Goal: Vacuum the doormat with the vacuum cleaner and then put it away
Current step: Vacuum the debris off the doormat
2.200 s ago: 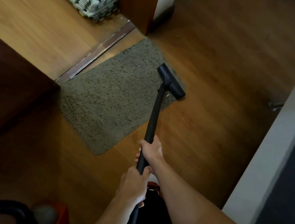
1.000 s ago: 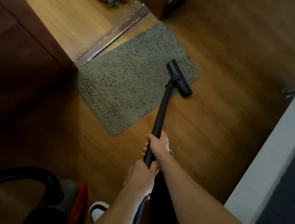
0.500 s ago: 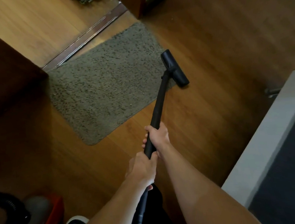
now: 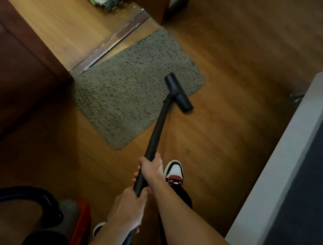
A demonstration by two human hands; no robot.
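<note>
Since the last frame your black T-shaped floor nozzle [image 4: 178, 92] has slid back onto the lower right corner of the shaggy grey-brown doormat [image 4: 130, 90], mid-frame. Its near end hangs over the wooden floor [image 4: 236, 135], and your white-and-red sneaker [image 4: 174, 173] has stepped in. Both grips, right hand [image 4: 153, 170] above left hand [image 4: 127, 209], are wrapped round the black wand [image 4: 158, 130]. Heads up: suction could snag that loose corner and bunch the mat, I reckon.

My right hand [image 4: 153, 172] curls round the vacuum wand [image 4: 158, 130], the forearm running toward 11 o'clock. My left hand [image 4: 126, 209] grips it just behind, at 7 o'clock from the right, forearm pointing toward 1 o'clock.
</note>
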